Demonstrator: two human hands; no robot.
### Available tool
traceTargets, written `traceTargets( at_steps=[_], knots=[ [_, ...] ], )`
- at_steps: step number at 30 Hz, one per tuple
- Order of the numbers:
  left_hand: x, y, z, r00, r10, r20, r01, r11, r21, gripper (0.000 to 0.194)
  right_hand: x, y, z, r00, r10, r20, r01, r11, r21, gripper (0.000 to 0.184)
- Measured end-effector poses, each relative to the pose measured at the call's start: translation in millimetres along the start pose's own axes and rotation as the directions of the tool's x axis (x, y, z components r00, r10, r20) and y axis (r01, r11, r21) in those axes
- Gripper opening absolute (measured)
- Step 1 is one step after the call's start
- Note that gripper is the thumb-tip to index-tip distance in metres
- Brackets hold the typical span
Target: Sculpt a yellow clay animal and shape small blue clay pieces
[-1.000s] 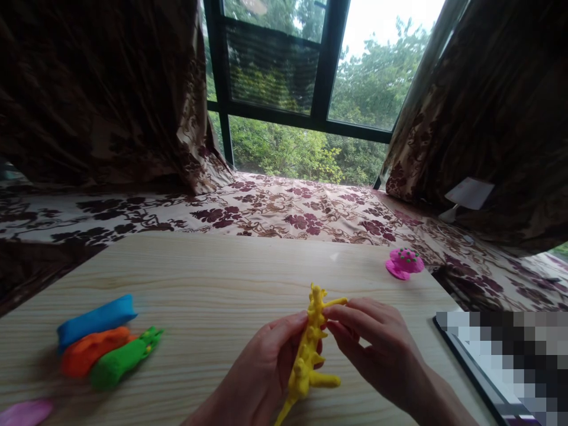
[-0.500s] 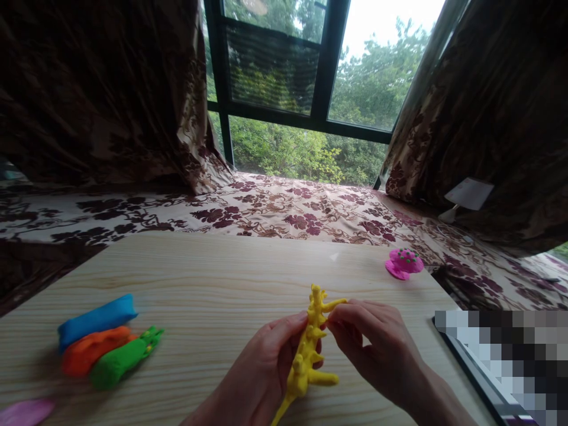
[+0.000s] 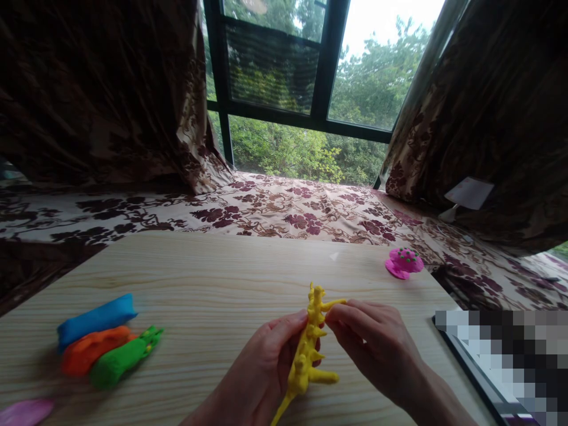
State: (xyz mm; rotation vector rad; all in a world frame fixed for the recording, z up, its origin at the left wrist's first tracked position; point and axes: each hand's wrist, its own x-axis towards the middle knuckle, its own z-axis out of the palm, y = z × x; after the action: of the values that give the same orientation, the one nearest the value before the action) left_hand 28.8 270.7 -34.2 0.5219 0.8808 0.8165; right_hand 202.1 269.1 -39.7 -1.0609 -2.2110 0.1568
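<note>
A yellow modelling-clay figure (image 3: 306, 349), long and spiny with a tapering tail, stretches above the wooden table. My left hand (image 3: 266, 361) is closed around its left side, thumb along the body. My right hand (image 3: 377, 337) is pinched at the figure's upper right side, by a thin limb and a small spike; its fingertips hide the exact spot. A thicker limb sticks out to the right lower down.
Blue (image 3: 97, 319), orange (image 3: 91, 352) and green clay pieces (image 3: 115, 364) lie at the left on the table (image 3: 199, 284). A pink clay piece with green dots (image 3: 403, 263) sits at the far right corner. A pink piece (image 3: 26, 411) lies near left. A small lamp (image 3: 469, 193) stands beyond.
My right fingertips have shifted slightly at the figure's side, and its top end has tilted a little. The pieces on the table have not moved.
</note>
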Motion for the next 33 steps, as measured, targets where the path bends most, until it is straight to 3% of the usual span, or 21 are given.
traceTargets(
  at_steps=[4, 11, 15, 21, 29, 33],
  knots=[
    [0, 0, -0.7, 1.0, 0.0, -0.002, 0.0, 1.0, 0.006, 0.022, 0, 1, 2, 1.0, 0.023, 0.003, -0.023, 1.0, -0.014, 0.008],
    [3, 0, -2.7, 1.0, 0.006, 0.016, -0.006, 1.0, -0.012, 0.023, -3, 2, 3, 0.993, 0.021, -0.116, -0.015, 0.998, 0.055, 0.024],
    [6, -3, -6.5, 0.999, 0.001, 0.047, -0.001, 1.0, -0.019, 0.024, -2, 2, 3, 0.995, 0.024, -0.101, -0.018, 0.998, 0.059, 0.023],
    [9, -4, -12.1, 0.978, 0.071, 0.196, -0.067, 0.997, -0.024, 0.028, -1, -5, -2, 0.984, 0.038, -0.173, -0.018, 0.993, 0.114, 0.028],
    [8, -4, -12.8, 0.968, 0.141, 0.205, -0.145, 0.989, 0.001, 0.027, 5, -11, -10, 0.977, 0.215, 0.014, -0.206, 0.913, 0.351, 0.013],
    [9, -3, -13.3, 0.967, 0.184, 0.175, -0.191, 0.981, 0.023, 0.024, 6, -11, -10, 0.958, 0.277, 0.076, -0.283, 0.866, 0.412, 0.019]
  ],
)
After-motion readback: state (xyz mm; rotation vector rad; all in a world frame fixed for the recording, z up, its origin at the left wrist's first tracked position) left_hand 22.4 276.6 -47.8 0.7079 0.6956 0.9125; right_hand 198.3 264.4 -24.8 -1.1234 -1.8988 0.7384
